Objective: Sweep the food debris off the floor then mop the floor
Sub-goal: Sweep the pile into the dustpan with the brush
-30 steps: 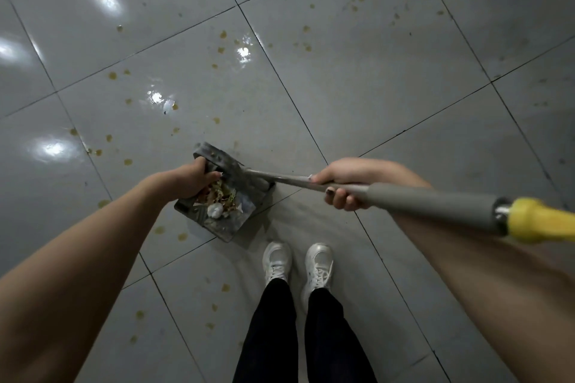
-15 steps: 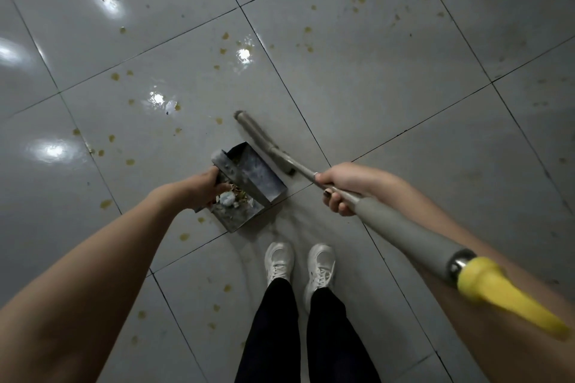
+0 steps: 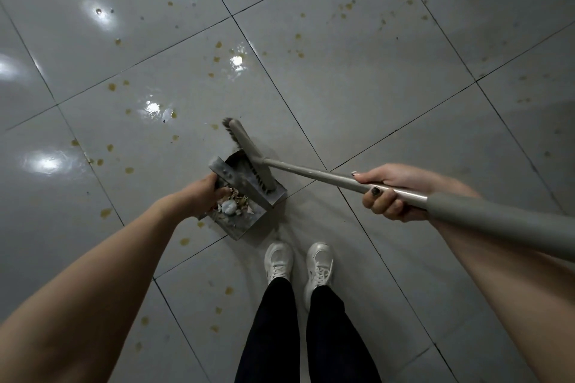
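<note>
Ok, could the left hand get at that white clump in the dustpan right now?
Probably not without letting go: the left hand grips the edge of the dustpan. The white clump lies uncovered right beside its fingers, and the broom head sits farther up the pan, clear of it.

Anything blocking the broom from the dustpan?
Nothing visible. The broom has its head across the far edge of the dustpan; the debris sits inside, by the left hand.
</note>
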A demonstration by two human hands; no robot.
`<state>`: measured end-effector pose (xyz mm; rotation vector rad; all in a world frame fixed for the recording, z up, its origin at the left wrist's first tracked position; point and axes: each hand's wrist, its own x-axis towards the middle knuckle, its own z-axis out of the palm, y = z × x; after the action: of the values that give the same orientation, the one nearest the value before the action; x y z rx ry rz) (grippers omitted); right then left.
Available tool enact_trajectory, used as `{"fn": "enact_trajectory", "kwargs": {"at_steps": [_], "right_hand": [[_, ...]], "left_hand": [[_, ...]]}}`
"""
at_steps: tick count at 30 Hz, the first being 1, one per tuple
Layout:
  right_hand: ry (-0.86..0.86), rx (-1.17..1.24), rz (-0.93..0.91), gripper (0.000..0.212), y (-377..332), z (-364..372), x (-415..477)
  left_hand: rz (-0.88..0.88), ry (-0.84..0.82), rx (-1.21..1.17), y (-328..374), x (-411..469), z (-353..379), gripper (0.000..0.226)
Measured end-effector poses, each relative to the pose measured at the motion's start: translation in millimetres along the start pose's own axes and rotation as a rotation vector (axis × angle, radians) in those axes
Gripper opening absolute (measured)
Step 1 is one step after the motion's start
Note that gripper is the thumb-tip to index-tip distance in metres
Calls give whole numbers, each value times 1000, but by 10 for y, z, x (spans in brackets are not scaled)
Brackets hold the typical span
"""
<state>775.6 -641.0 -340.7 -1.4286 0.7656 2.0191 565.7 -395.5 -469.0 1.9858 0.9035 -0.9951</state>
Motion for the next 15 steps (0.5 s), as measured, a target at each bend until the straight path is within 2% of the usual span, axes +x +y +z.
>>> {"fn": "enact_trajectory", "kwargs": {"at_steps": [2,5,8,13,15], "right_hand": [[2,34,-22,58,38,-28,-137],[-46,95,-8,73,61,-27,-351],[-76,175,-33,62,68,-18,-598],[-64,350,-217,62,9,97,-932],[-65,382,-305,53,-26,217,-1029]], "left_hand": [[14,17,8,103,-99,-72,34],[22,60,39,289,-298,-222,32],[51,98,28,496,-562,-394,32],[106,162,-29,851,-1002,-714,26],[142,185,-49,991,-1168,-814,21]]}}
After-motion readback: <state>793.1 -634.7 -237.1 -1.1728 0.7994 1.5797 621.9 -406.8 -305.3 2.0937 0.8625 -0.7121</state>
